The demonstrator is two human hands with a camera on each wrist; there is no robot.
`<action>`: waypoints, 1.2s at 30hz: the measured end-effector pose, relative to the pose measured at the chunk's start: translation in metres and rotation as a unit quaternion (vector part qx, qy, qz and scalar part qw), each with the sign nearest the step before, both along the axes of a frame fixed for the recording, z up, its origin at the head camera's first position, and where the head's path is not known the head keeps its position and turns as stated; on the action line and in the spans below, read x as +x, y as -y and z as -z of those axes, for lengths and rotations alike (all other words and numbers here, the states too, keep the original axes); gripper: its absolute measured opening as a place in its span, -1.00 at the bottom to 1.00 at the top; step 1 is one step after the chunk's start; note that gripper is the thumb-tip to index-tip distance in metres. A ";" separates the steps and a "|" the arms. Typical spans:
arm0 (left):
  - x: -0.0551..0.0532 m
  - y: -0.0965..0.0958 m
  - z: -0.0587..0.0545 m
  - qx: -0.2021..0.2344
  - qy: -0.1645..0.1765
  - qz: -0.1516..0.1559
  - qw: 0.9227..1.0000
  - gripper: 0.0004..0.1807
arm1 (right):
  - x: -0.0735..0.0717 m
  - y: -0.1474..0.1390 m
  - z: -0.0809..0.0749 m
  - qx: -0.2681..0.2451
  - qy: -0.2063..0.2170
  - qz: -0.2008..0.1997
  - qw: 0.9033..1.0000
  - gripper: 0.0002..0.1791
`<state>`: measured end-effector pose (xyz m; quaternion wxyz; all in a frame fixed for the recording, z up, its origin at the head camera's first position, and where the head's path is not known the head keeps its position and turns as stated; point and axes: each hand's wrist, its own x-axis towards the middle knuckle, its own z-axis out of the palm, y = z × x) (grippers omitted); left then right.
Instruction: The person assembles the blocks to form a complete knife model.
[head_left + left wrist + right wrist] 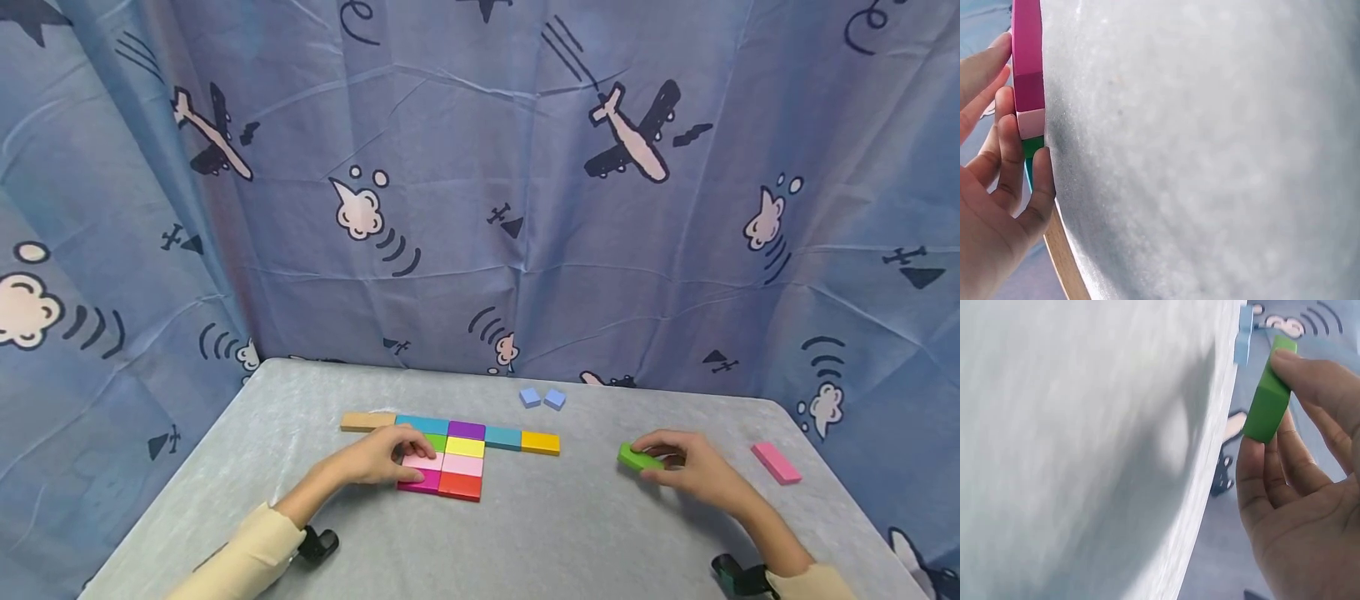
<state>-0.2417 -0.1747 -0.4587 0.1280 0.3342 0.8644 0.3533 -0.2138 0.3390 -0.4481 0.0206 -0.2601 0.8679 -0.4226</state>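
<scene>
In the head view, flat coloured blocks lie edge to edge. A back row runs from a tan block (367,422) past blue and purple to a yellow-orange block (541,443). In front are a yellow block (465,447), pale pink blocks (462,465), a red block (460,485) and a magenta block (419,482). My left hand (382,455) rests its fingers along the left side of this group, thumb at the magenta block. My right hand (693,468) pinches a bright green block (1269,397), which the right wrist view shows raised off the table, between thumb and fingertips.
Two small light blue blocks (530,397) lie near the table's back edge. A pink block (776,463) lies at the right, beyond my right hand. The grey table (570,533) meets a blue curtain (465,250) printed with planes behind it.
</scene>
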 end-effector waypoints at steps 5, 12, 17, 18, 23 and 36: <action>0.000 0.000 0.000 0.001 0.001 -0.001 1.000 -0.74 | 0.001 0.022 -0.005 0.003 0.022 -0.016 1.000 -0.65; 0.000 0.000 0.001 0.002 0.001 -0.002 1.000 -0.73 | -0.005 0.051 -0.007 0.020 0.023 -0.026 0.999 -0.66; 0.000 0.001 0.002 0.003 0.002 -0.004 1.000 -0.73 | -0.012 0.072 -0.007 0.020 0.036 -0.043 0.998 -0.66; 0.000 0.001 0.002 0.004 0.002 -0.005 1.000 -0.73 | -0.013 0.076 -0.006 0.018 0.038 -0.047 0.998 -0.66; 0.000 0.001 0.003 0.005 0.002 -0.005 1.000 -0.73 | -0.020 0.095 0.000 0.016 0.042 -0.059 0.997 -0.66; 0.000 0.000 0.002 0.007 0.001 -0.005 1.000 -0.73 | -0.035 0.134 0.002 0.014 0.017 -0.076 0.997 -0.67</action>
